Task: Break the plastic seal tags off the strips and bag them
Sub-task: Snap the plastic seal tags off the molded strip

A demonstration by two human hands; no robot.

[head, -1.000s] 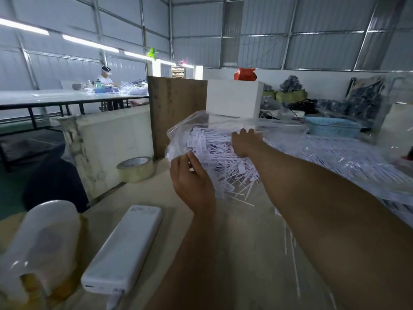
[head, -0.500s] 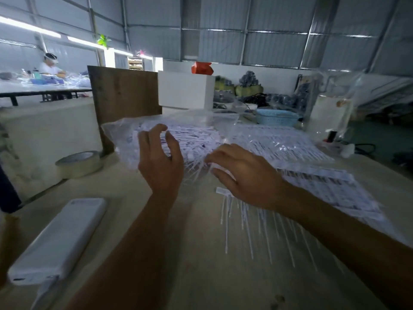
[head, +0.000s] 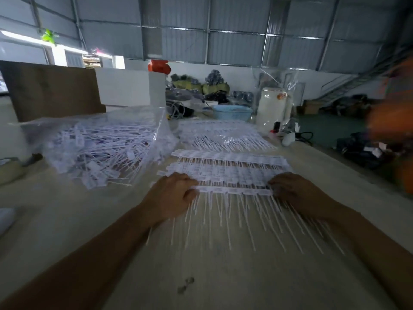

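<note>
A strip of white plastic seal tags (head: pixel 232 190) lies across the table in front of me, its thin tails pointing toward me. My left hand (head: pixel 172 193) grips its left end and my right hand (head: pixel 292 190) grips its right end. More strips (head: pixel 225 163) lie stacked just beyond it. A clear plastic bag (head: pixel 98 142) full of loose tags sits on the table to the left, apart from both hands.
Another pile of strips under clear film (head: pixel 223 134) lies farther back. A blue basket (head: pixel 232 111), a white jug (head: pixel 271 108), a white box (head: pixel 129 88) and a brown board (head: pixel 51 90) stand behind. A blurred orange shape (head: pixel 393 121) is at the right edge.
Both hands left the bag, which now rests on the table at left, and moved right to take hold of the two ends of a strip. The view swung right.
</note>
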